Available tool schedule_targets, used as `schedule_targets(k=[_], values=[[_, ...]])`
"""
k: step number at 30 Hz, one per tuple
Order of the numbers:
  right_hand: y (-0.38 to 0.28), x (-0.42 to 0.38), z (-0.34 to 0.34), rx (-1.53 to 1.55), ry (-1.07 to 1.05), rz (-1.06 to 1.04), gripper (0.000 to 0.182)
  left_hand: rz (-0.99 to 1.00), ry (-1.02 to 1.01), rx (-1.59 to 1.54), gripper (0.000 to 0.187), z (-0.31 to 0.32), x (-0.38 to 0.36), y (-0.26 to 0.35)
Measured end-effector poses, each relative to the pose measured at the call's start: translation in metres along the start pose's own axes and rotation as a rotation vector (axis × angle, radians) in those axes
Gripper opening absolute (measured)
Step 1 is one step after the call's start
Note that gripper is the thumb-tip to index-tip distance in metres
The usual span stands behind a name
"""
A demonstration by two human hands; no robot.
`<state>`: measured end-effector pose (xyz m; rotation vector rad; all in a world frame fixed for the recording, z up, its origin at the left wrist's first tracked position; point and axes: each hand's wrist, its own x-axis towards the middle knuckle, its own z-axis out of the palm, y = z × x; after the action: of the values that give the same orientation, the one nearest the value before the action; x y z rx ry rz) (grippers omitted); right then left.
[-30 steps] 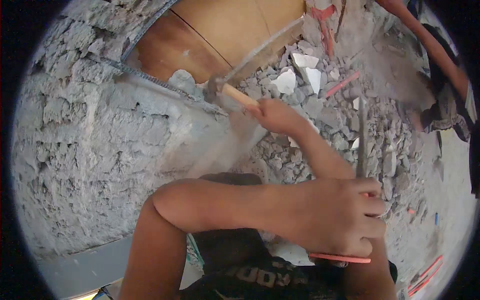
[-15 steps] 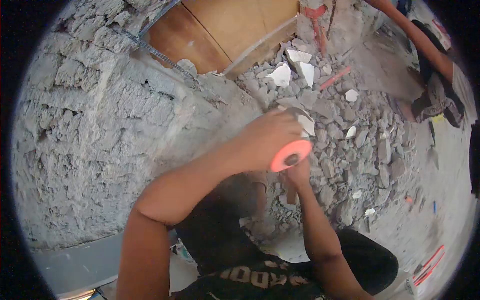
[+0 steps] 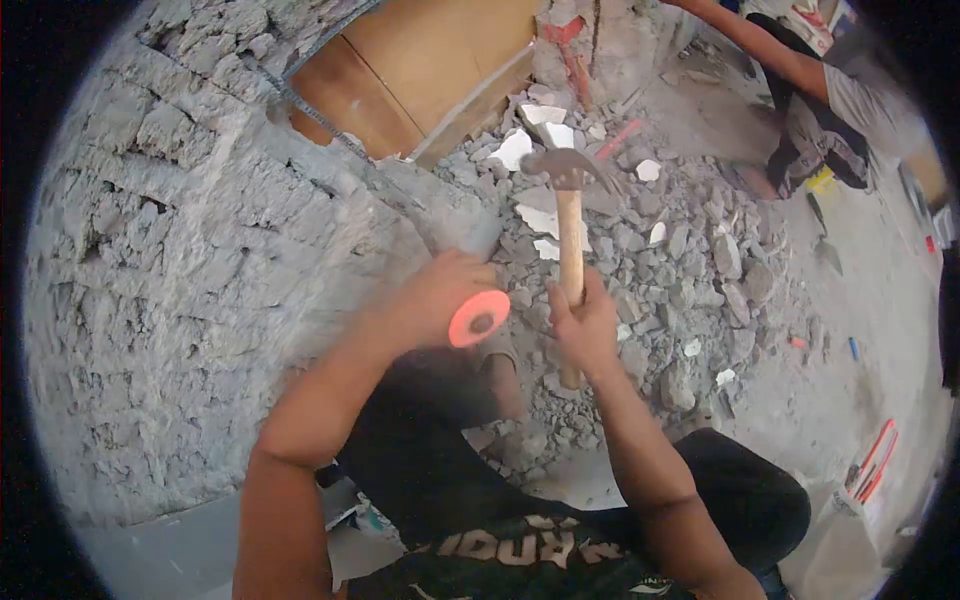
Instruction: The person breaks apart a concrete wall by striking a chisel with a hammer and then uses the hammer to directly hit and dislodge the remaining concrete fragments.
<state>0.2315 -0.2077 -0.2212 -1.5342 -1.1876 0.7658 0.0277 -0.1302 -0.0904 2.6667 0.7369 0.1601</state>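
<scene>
My left hand (image 3: 440, 290) is closed around a chisel, whose round orange hand guard (image 3: 480, 319) faces me with a dark metal striking end at its centre. The chisel's blade is hidden beyond the fist, which is close to the rough wall (image 3: 230, 270). In my right hand (image 3: 588, 328) is a claw hammer (image 3: 570, 235), gripped by its wooden handle. Its metal head points away from me, over the rubble (image 3: 680, 270). A gap separates the hammer from the chisel.
White fragments (image 3: 513, 150) lie among the grey rubble. A brown panel (image 3: 430, 70) stands at the wall's far end. Another person (image 3: 820, 100) crouches at upper right, near a trowel (image 3: 828, 250). A pale bag (image 3: 835, 540) with red-handled tools (image 3: 876, 460) sits at lower right.
My left hand has moved left with the chisel, towards the wall. The hammer, mostly hidden behind that hand before, now shows in full, held up in my right hand. The view has shifted slightly.
</scene>
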Motion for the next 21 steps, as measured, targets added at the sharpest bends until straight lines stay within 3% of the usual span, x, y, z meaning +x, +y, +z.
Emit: schedule_targets(k=[2,4,5,7,8,14,17,19,20,21], values=[[-0.024,-0.009,-0.003,0.078,-0.024,0.053,0.02,0.049,-0.059,-0.094,0.028,0.006,-0.003,0.001],[-0.049,-0.015,-0.003,0.149,0.047,-0.003,0.024,0.097,0.154,0.002,0.027,0.015,-0.004,-0.023],[-0.055,-0.018,-0.002,0.146,0.045,-0.006,0.024,0.095,0.159,0.001,0.027,0.016,-0.004,-0.041],[-0.065,-0.025,-0.001,0.191,0.013,0.013,0.024,-0.159,-0.056,-0.105,0.032,0.017,-0.003,-0.073],[-0.074,-0.028,-0.002,0.187,0.016,0.011,0.024,-0.154,-0.053,-0.106,0.032,0.018,-0.003,-0.073],[-0.079,-0.043,0.001,0.374,0.159,-0.222,0.015,-0.099,0.255,0.008,0.033,0.021,-0.012,-0.062],[-0.08,-0.034,-0.014,0.545,-0.093,-0.422,0.009,-0.072,0.326,-0.058,0.036,0.03,-0.015,-0.066],[-0.093,-0.035,-0.021,0.617,-0.056,-0.358,0.012,-0.09,0.084,0.095,0.042,0.022,-0.006,-0.078],[-0.101,-0.038,-0.025,0.691,-0.008,-0.278,0.018,-0.097,0.089,0.096,0.042,0.021,-0.008,-0.083],[-0.107,-0.039,-0.03,0.691,-0.015,-0.279,0.018,-0.116,0.276,-0.057,0.042,0.02,-0.01,-0.088]])
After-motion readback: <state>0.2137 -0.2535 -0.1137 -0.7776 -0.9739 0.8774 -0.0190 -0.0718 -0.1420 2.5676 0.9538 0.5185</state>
